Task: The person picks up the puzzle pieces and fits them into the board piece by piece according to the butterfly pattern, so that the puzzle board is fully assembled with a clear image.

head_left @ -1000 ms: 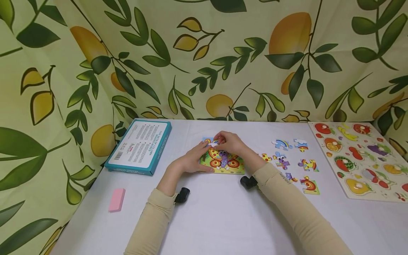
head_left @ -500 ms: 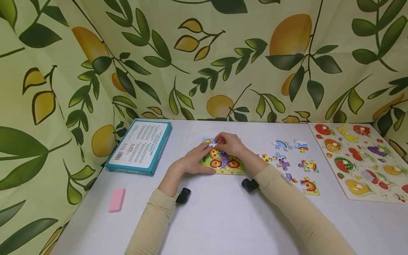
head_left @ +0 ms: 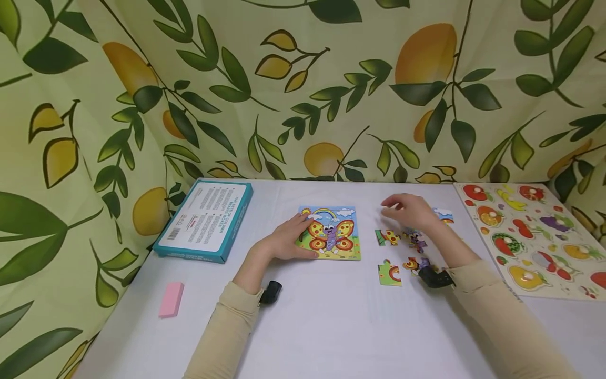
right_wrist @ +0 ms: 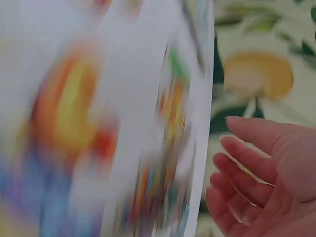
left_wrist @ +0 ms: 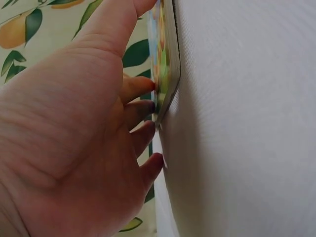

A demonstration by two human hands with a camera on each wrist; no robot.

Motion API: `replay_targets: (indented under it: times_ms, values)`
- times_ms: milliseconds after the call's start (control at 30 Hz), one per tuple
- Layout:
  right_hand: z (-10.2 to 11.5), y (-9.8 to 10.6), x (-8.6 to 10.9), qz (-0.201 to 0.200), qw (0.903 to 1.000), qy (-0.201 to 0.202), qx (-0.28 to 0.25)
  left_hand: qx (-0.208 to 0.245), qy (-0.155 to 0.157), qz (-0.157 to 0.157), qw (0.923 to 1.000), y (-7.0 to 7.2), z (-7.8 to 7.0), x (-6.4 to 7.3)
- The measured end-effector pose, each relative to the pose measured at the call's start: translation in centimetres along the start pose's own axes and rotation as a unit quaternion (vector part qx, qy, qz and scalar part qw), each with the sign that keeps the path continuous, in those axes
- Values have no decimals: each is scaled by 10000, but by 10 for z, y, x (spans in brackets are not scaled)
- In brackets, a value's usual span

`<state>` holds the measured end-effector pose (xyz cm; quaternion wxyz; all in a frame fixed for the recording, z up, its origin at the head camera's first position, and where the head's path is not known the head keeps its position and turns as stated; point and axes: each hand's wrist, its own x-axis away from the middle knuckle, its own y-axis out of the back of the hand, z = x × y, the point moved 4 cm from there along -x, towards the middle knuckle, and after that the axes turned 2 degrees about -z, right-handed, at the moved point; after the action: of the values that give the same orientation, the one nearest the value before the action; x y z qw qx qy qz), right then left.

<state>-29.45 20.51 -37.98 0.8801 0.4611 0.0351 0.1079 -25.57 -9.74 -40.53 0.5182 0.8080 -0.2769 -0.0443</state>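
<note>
Baring palm (left_wrist: 74, 123) only in wrist view, left hand (head_left: 285, 239) touches puzzle (head_left: 331, 234).

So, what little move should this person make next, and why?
Probably lower the right hand and pick up one of the loose puzzle pieces. That hand looks empty and hangs close to them, while the left hand rests on the butterfly board, seemingly well placed to steady it.

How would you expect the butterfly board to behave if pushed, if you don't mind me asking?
The butterfly board is probably stiff, since its edge looks straight and thick. Lying flat, it should likely slide rather than tip.
</note>
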Motion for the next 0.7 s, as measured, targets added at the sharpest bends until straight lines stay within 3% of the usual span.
replay_targets:
  times_ms: [167, 300, 500, 700]
  values:
    - [-48, 27, 17, 84, 9978, -326, 574, -14, 41, -15, 10000, 0, -2, 1]
    - [-67, 34, 24, 216, 9965, -454, 668, -35, 81, -33, 10000, 0, -4, 2]
    - [-66, 35, 24, 165, 9975, -548, 421, -91, -2, -115, 9999, 0, -4, 3]
    - [-54, 30, 16, -243, 9979, -577, -157, 29, -133, -53, 9999, -1, -5, -2]
